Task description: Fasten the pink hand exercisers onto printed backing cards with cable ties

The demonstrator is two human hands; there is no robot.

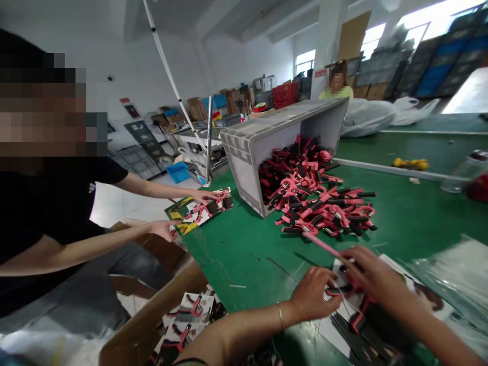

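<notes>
My left hand (314, 294) and my right hand (371, 277) are together at the near edge of the green table (244, 244). Both pinch a red-and-black clamp tool (353, 297) that lies on a printed backing card (381, 284). A thin pink strip (322, 244) sticks out from above my right fingers. Beyond them a heap of the same red-and-black tools (316, 198) spills from a grey plastic crate (263, 147) tipped on its side.
A person in a black shirt (46, 213) at the left handles carded tools (206, 206) at the table corner. A cardboard box (160, 310) below holds several carded tools. Another person (337, 84) sits at the far end beside white bags.
</notes>
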